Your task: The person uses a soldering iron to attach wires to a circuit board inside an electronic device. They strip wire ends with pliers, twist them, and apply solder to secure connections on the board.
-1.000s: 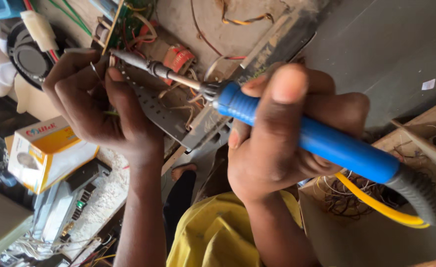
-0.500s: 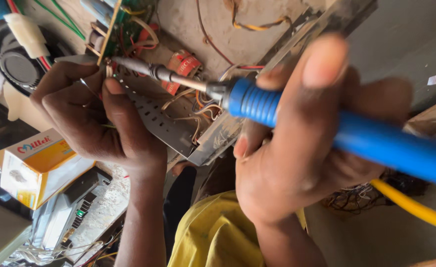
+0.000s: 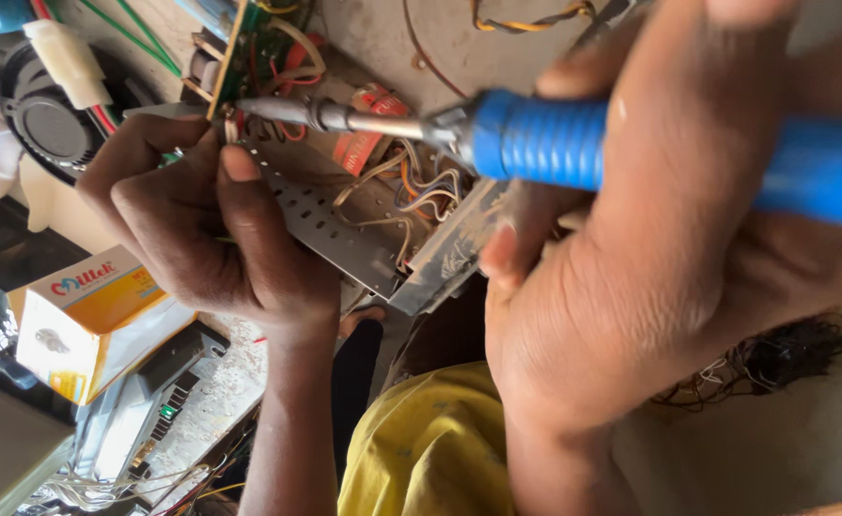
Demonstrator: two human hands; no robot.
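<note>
Right hand [image 3: 669, 248] fills frame, top and right cut off by edges; iron [image 3: 535, 141] handle runs out right. Iron tip hidden behind left hand [image 3: 201, 220] fingers, contact with board [image 3: 258, 43] unclear. Fan [image 3: 43, 119] half covered. Wire tangle [image 3: 774, 358] blurred.

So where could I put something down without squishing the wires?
The barest patch is the grey surface at lower right, below the right hand, next to the dark wire tangle. Another bare strip lies at the top, above the soldering iron. Around the left hand, it is crowded: circuit board, perforated metal plate, loose wires, box.
</note>
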